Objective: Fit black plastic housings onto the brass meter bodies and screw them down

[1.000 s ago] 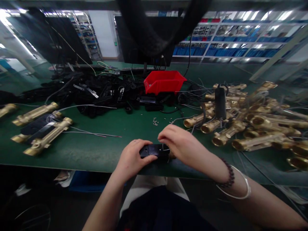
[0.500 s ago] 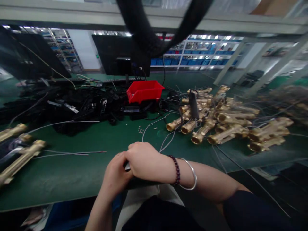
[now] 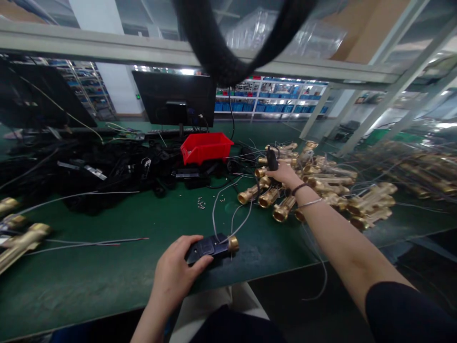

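Observation:
My left hand [image 3: 178,267] is closed around the near end of a black-covered brass pipe fitting [image 3: 209,248] lying on the green bench. Its brass end [image 3: 233,244] points right, and thin grey wires [image 3: 246,216] loop up from the cover. Farther off to the right, my right hand [image 3: 283,174] grips the lower part of an upright black electric screwdriver [image 3: 272,158]. Its tip is hidden behind the hand and the brass pieces. Several brass pipe fittings [image 3: 283,209] with grey wires lie heaped below and around that hand.
Tiny screws [image 3: 201,203] lie scattered mid-bench before a red bin [image 3: 207,147]. Black parts [image 3: 107,162] are piled at left, near more brass fittings [image 3: 26,245]. A monitor [image 3: 174,97] stands behind. A shelf beam [image 3: 143,47] and a dark loop [image 3: 228,66] cross overhead.
My right hand has left my left hand and reached forward right to the electric screwdriver. The black-covered fitting, hidden by my hands before, now shows in my left hand. The view has shifted slightly.

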`<state>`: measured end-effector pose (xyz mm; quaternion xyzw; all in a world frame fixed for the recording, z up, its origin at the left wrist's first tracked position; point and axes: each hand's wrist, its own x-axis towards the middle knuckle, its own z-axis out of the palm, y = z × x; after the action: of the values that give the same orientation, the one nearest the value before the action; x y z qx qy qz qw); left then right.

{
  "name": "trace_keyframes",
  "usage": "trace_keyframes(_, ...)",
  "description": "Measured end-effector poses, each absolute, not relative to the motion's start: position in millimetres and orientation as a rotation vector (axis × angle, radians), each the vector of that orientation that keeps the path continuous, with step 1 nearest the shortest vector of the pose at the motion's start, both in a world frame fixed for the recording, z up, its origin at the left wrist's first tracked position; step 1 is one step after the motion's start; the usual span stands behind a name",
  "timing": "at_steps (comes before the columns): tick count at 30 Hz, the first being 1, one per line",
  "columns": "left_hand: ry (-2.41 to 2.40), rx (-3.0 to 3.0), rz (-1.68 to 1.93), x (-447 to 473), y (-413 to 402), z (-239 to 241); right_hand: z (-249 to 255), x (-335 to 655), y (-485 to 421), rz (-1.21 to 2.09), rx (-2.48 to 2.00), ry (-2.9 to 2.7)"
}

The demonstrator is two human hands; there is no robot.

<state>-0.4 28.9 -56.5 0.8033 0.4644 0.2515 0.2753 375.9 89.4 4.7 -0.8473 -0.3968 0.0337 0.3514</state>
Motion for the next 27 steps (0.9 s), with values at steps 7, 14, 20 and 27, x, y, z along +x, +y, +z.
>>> trace_keyframes(7, 1.282, 2.207, 0.650, 4.9, 23.4, -52.8, 23.7, 365.3, 63.5, 0.342, -1.811, -0.898)
trace_keyframes(14, 1.283, 2.215, 0.614, 9.3, 22.4, -52.6, 69.1, 236.2, -7.3, 0.639, -0.669, -1.066)
trace_keyframes(20, 1.233, 2.256, 0.696, 8.0, 22.5, -61.1, 46.0, 173.8, -8.4, 0.766, -0.639, -1.201)
trace_keyframes(27, 1.235, 2.270, 0.705, 9.2, 22.2, -62.4, 29.7, 170.8, 6.4, 0.760, -0.749, -1.198)
